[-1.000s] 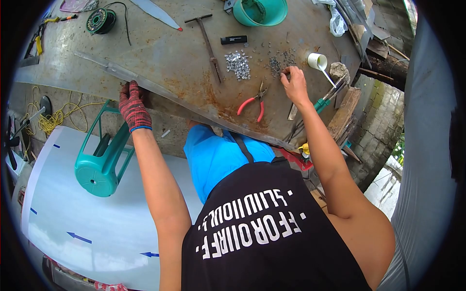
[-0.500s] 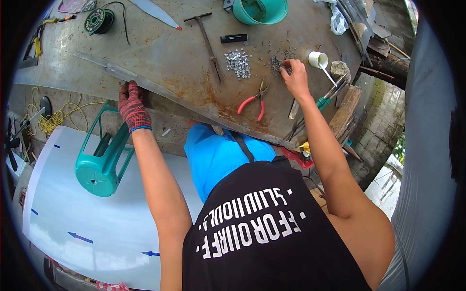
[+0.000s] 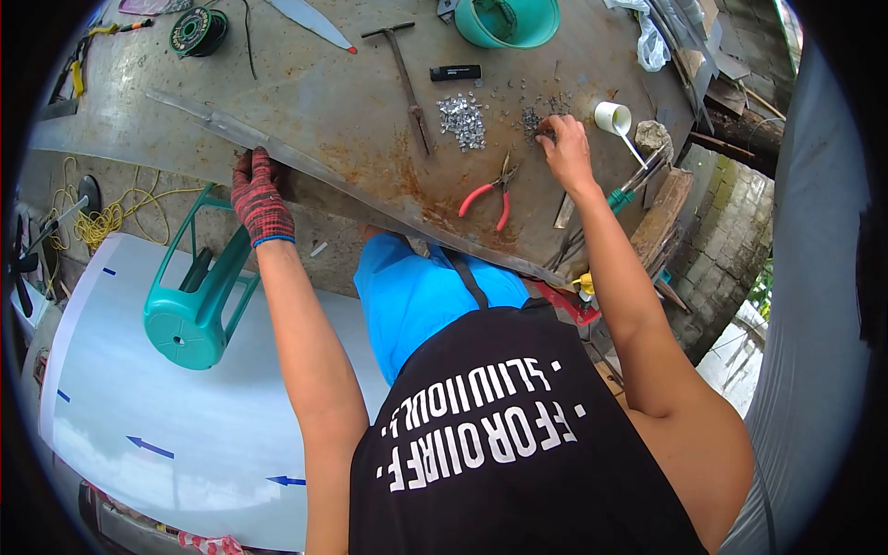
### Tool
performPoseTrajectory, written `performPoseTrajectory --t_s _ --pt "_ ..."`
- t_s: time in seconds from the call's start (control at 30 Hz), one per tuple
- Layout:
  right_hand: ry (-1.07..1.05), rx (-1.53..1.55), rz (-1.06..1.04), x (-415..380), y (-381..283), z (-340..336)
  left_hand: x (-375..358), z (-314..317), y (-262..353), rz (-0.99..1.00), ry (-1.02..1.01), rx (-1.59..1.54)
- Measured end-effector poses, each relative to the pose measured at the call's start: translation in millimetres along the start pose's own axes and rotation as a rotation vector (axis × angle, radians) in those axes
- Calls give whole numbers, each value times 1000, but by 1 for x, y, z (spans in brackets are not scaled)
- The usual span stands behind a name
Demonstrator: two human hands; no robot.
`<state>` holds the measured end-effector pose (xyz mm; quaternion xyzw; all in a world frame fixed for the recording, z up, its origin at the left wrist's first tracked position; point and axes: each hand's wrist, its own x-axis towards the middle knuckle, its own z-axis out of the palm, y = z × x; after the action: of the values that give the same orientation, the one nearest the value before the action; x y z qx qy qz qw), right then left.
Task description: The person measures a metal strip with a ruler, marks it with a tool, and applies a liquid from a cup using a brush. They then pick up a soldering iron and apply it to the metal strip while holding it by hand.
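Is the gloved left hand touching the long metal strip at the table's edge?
Touching. The head view shows the left hand in its red glove with fingers curled over the near edge of the long metal strip, with no gap visible between them.

Bright, even daylight with soft shadows. Strong fisheye bending and black corners at the edges. Sharp focus throughout; mild glare on the white sheet (image 3: 185,407) near left.
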<state>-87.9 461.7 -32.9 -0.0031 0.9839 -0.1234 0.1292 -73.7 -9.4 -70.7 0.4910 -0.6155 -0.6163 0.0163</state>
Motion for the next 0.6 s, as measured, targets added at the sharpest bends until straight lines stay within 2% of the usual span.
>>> performPoseTrajectory --t_s 0.23,0.4,0.47,0.53,0.6 --pt "9 -9 -79 -1 6 6 1 0 -1 -15 -10 -51" --pt "81 104 -38 1 6 7 1 2 -2 -14 -22 -126" --pt "106 114 -81 5 1 7 2 0 1 -19 -13 -145" --pt "34 201 104 7 -5 -1 -2 1 3 -26 -30 -101" --pt "77 253 110 11 -7 -2 -3 3 -2 -7 -42 -155"
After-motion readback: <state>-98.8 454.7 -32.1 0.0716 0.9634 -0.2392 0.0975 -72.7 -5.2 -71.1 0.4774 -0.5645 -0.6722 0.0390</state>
